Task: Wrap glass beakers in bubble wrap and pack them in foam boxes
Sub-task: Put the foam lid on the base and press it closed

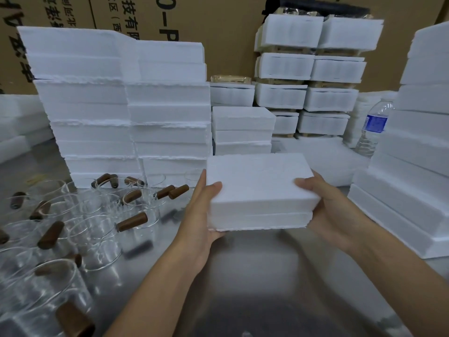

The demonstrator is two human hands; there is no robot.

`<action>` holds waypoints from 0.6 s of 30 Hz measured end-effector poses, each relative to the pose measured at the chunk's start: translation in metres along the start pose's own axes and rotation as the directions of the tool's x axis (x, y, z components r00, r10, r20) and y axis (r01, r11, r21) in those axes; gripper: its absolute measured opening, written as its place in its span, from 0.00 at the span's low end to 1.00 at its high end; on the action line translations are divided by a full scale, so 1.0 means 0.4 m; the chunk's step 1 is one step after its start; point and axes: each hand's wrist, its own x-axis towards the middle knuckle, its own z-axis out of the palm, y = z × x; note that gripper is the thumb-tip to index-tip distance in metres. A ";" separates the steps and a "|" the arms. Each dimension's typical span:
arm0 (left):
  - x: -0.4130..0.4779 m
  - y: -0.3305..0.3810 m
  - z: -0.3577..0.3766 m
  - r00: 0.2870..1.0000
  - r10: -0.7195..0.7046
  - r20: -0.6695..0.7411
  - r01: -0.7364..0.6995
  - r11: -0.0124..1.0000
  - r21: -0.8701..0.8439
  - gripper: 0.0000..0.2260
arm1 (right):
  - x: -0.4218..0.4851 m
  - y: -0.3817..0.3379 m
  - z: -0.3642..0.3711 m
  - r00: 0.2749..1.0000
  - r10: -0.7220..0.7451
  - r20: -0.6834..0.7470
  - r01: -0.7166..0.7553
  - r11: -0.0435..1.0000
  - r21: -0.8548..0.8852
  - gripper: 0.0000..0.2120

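Observation:
A closed white foam box [260,190] is held above the steel table, in the middle of the view. My left hand [202,210] grips its left end, thumb on top and fingers under it. My right hand [323,203] grips its right end the same way. Several clear glass beakers [97,229] with brown wooden handles stand and lie on the table at the left, apart from both hands. No bubble wrap shows.
Tall stacks of foam boxes [126,105] rise behind the beakers. More foam stacks [413,142] stand at the right, and packed foam sets [311,76] at the back. A water bottle [374,127] stands back right. Cardboard cartons [218,18] form the backdrop.

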 end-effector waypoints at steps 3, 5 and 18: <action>0.001 -0.003 -0.006 0.998 -0.049 -0.035 0.047 0.998 -0.046 0.09 | 0.002 -0.006 0.000 0.999 0.002 -0.043 -0.002 1.000 -0.018 0.31; 0.002 -0.003 -0.008 0.997 -0.078 -0.029 0.076 0.996 -0.047 0.06 | 0.002 -0.010 0.002 0.999 0.010 -0.042 -0.012 0.999 -0.049 0.30; -0.016 -0.003 0.007 0.997 -0.067 -0.022 0.065 0.996 -0.068 0.23 | 0.020 -0.017 -0.046 0.975 0.224 0.011 -0.219 0.962 -0.166 0.31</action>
